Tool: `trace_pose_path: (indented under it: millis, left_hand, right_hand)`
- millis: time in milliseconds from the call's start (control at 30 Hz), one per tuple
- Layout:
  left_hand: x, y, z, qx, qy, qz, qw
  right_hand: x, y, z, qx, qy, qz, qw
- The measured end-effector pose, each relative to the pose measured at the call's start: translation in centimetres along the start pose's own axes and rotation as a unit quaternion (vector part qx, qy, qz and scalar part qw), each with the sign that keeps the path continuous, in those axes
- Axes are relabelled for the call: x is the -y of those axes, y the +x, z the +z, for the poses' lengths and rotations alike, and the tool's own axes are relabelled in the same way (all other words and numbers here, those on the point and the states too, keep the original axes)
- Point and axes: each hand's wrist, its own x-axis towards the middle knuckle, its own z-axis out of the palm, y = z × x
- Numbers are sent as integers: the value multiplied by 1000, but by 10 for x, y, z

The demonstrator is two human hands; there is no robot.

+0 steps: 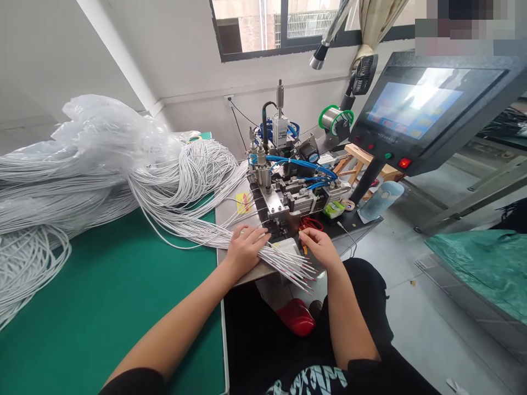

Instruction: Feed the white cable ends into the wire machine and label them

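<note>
- Showing white cables point(201, 170) on the green tabletop point(144, 285), partly beneath a plastic bag point(99, 131).
- Resting left hand point(244, 251) on the cables, fingers point(247, 231) slightly spread.
- Fanning cable ends point(294, 266) out between both hands, before the machine point(274, 200).
- Bending right hand's point(321, 247) fingers point(309, 234) close together near the machine; cannot tell whether pinching anything.

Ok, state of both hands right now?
Left hand: resting on the white cables, grip unclear.
Right hand: fingers curled by the machine, contents unclear.
</note>
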Motion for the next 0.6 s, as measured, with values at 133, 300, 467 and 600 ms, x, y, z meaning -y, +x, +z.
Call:
trace_pose_path:
  millis: [133, 300, 467, 600]
  left_hand:
    - [0, 0, -2, -11, -16, 27, 999]
    - [-1, 0, -5, -9, -8, 45, 999]
    - [-2, 1, -6, -6, -8, 58, 998]
    - [-3, 0, -8, -7, -7, 53, 999]
  right_hand:
    - [26, -21, -13, 67, -32, -41, 996]
    - [46, -34, -15, 108, -83, -85, 987]
    - [48, -31, -4, 33, -119, -89, 988]
    - [45, -22, 2, -14, -83, -84, 993]
